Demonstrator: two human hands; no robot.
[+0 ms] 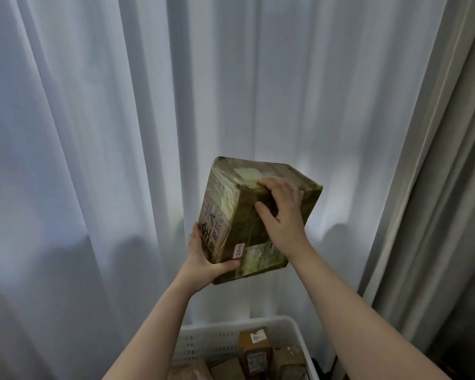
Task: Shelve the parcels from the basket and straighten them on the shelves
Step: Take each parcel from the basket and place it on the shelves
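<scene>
1. Holding a taped cardboard parcel up in the air with both hands is what the head view shows. The parcel sits well above the basket, tilted, in front of a sheer white curtain.
2. The left hand cups the parcel's lower near corner from beneath. Its thumb presses on the face just below a small red-edged sticker, and its fingers wrap round the far side.
3. The right hand lies on the upper face. Its fingers are spread and hooked over the top edge, with the thumb set apart lower down, so it clasps the box rather than only resting on it.
4. The white slotted basket sits at the bottom of the view and holds several more brown parcels. One of them, with a white label, stands upright in the middle.
5. A grey curtain hangs at the right. No shelf can be seen anywhere in this view.
6. The step in hand looks like the carry: one parcel is out of the basket and not yet shelved. With others still waiting below, the task seems far from finished.
7. The next move likely calls for turning toward the shelves, levelling the tilted box, and keeping both hands on it until it sits flat. After that it can be squared against its neighbours.
</scene>
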